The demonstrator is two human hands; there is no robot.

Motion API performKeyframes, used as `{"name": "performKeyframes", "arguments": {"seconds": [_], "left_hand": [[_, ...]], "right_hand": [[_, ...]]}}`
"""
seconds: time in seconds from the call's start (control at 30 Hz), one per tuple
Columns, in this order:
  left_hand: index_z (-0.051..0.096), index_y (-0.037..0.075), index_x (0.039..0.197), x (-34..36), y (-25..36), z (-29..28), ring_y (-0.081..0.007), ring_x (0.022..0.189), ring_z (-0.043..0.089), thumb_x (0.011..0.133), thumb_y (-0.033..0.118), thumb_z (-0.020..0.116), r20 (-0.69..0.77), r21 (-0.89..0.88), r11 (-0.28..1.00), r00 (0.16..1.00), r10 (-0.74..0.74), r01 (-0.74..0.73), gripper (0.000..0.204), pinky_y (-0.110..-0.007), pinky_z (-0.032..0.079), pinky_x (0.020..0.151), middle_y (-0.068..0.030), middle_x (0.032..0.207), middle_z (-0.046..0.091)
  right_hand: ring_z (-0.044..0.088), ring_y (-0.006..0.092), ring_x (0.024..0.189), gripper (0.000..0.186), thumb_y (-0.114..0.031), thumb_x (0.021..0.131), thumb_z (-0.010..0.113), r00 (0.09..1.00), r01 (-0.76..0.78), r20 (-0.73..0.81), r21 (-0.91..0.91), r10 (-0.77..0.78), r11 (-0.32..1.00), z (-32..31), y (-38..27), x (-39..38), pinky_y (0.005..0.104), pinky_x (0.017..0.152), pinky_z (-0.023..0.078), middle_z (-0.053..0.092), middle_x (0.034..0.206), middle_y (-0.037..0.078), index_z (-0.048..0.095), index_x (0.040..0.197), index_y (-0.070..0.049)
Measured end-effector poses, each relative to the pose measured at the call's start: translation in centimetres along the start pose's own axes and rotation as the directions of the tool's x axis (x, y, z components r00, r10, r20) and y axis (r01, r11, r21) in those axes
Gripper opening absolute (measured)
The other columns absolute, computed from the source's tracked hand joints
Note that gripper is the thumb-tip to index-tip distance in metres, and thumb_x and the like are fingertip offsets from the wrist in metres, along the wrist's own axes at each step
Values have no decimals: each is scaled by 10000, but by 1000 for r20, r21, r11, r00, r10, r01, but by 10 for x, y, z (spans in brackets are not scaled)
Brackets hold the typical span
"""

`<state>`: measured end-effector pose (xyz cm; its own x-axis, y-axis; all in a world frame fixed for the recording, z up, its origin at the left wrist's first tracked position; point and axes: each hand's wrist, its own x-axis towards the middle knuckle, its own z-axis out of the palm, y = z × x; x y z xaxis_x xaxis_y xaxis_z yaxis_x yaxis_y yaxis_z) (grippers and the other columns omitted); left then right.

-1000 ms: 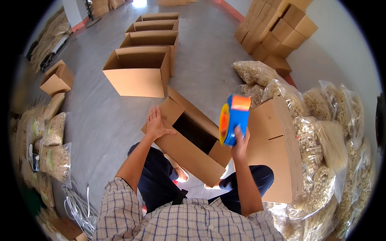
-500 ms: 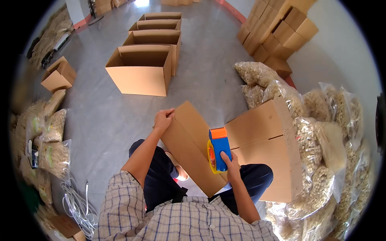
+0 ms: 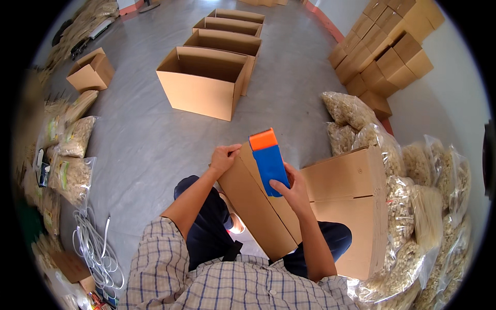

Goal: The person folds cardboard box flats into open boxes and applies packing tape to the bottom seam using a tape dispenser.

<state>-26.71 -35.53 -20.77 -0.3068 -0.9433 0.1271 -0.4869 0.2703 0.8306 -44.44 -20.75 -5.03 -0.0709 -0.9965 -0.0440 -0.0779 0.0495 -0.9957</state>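
Observation:
A brown cardboard box [image 3: 256, 212] stands slanted between my knees, its top flaps folded together along a seam. Fingers of my left hand [image 3: 225, 159] are closed over the box's far left corner. My right hand [image 3: 292, 188] grips a blue tape dispenser [image 3: 270, 168] with an orange front end, held over the far part of the box; whether it touches the cardboard I cannot tell. Just right of my right hand leans a stack of flattened cartons [image 3: 343, 222].
Several open boxes [image 3: 199, 88] form a row on the floor ahead. A single box [image 3: 92, 71] sits far left. Clear bags of pale pieces [image 3: 400, 206] pile up on the right, more bags [image 3: 72, 175] on the left near a coiled white cable [image 3: 95, 248]. Stacked cartons [image 3: 385, 57] line the wall.
My right hand has raised the tape dispenser toward the box's far end and turned it, hiding its yellow side. My left hand keeps its hold on the corner. The whole view has shifted slightly.

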Motion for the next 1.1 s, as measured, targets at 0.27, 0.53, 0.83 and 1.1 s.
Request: {"name": "performKeyframes", "arguments": {"seconds": [0.27,0.53,0.83,1.1], "left_hand": [[620,28,864,-7,6,10,-326,715,575,771,73,528,-162,-6,975,962,218,-222,138,-354,458,637,-148,799,606],[615,23,827,1,23,-6,-219,733,562,826,208,555,-76,-388,919,991,-108,70,194,-311,436,635,-104,769,610],[586,63,759,-11,63,-12,-69,594,502,840,260,574,682,-639,294,700,-210,711,213,-211,378,500,-5,689,562],[595,20,710,53,-34,-1,-86,576,511,736,163,650,148,-384,911,984,-102,152,156,-252,418,533,-14,615,567]], "right_hand": [[513,83,790,385,-265,790,594,995,-59,-64,191,72,980,0,82,5,223,718,416,576,852,40,549,1020,41],[535,126,801,407,-222,779,612,983,-52,-177,-57,41,997,-9,90,-37,255,725,436,584,905,75,534,1072,51],[543,118,796,407,-216,787,607,992,-84,-92,-26,81,996,3,58,-28,250,725,441,595,902,75,530,1081,54],[542,104,718,349,-228,789,605,992,-121,-45,-160,116,980,4,28,-18,243,649,441,611,834,65,575,1004,45]]}}
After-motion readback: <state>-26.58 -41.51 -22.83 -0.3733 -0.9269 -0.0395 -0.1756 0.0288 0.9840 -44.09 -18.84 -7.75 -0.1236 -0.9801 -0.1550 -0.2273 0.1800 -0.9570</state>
